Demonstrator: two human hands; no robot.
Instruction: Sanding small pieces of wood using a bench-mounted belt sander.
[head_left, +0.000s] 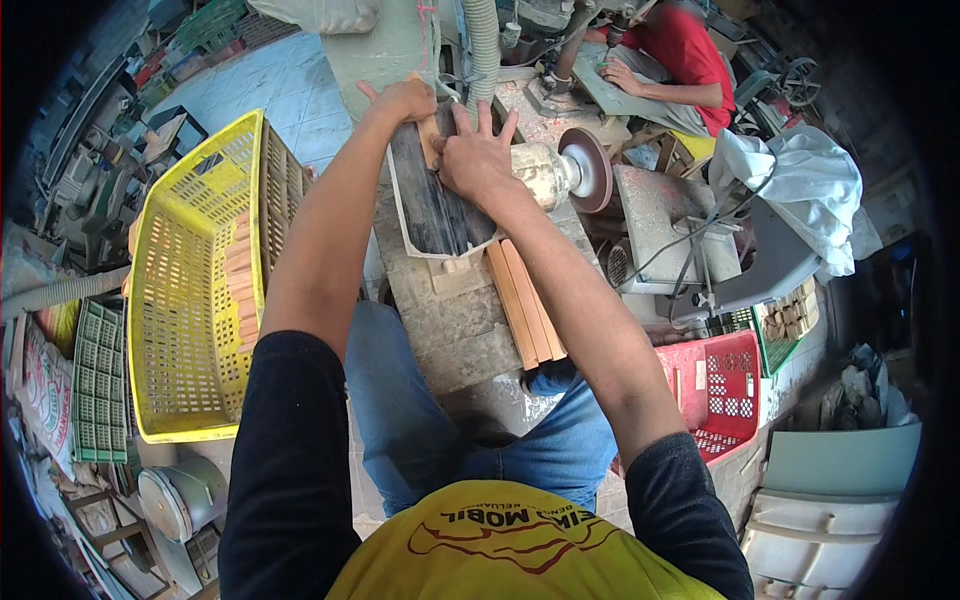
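Note:
My left hand (409, 99) grips the far end of a narrow wooden strip (427, 139). The strip lies lengthwise on a dark, worn board-like surface (429, 206) with a pale rim, which looks like a sanding bed. My right hand (476, 154) presses on the strip's nearer end with its thumb side, the other fingers spread. Part of the strip is hidden under both hands. Several planed wooden strips (525, 304) lie side by side on the bench (465, 337), below my right forearm.
Right of my hand, a motor (541, 176) carries a round sanding disc (586, 169). A yellow crate (191, 300) with wooden pieces (241, 281) stands left; a red crate (712, 390) stands right. A co-worker in a red shirt (694, 60) sits by a drill press (559, 82).

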